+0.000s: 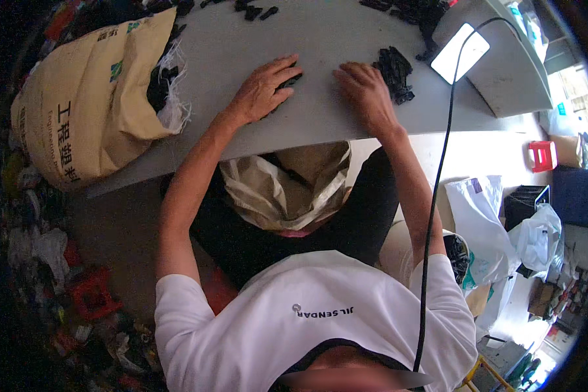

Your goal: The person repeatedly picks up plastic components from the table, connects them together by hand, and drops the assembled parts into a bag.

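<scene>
My left hand [262, 89] rests on the grey table, thumb and fingers curved around a few small black plastic pieces [293, 81]. Part of those pieces is hidden beneath the palm. To the right, my right hand [367, 98] is palm down on the tabletop with its fingers apart, and I see nothing in it. Just beside its outer edge lies a heap of narrow black plastic pieces [393, 70]. An open sack [287, 196] with a pale lining sits between my legs, below the table's near edge.
A tan woven sack [91, 98] with a frayed mouth holds black pieces on the table's left. More black pieces [398, 10] lie along the far side. A black cable [445, 144] hangs down past my right arm. White bags [480, 222] and a red stool [542, 155] stand at right.
</scene>
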A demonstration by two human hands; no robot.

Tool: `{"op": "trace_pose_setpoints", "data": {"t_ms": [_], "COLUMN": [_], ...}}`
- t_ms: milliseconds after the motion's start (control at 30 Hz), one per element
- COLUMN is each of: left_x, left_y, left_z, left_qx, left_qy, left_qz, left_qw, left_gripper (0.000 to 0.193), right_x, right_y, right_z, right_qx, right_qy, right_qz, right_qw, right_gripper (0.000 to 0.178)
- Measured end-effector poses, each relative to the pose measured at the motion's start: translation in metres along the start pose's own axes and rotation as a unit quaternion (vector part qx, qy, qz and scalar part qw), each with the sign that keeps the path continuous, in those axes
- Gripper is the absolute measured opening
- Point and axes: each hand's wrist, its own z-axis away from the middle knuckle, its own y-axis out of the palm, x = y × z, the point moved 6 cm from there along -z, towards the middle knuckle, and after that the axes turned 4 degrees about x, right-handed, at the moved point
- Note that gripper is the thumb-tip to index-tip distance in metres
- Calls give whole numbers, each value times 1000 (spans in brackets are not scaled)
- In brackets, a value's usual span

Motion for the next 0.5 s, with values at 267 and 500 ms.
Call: {"op": "trace_pose_setpoints", "data": {"t_ms": [267, 500], "left_x": [-28, -62], "left_y": [-60, -21], "left_z": [46, 44], "left_qx": [-174, -158], "left_qy": [-113, -135], "left_qz": [-57, -141], "left_qw": [977, 968], "left_gripper": [30, 29], "right_x": [-17, -1], "right_y": [-30, -5], "right_z": [24, 17], "right_qx": [-61, 32], "right_qy": [201, 249], "right_qz": [3, 135], "right_qw": [978, 958], "right_gripper": [11, 20]}}
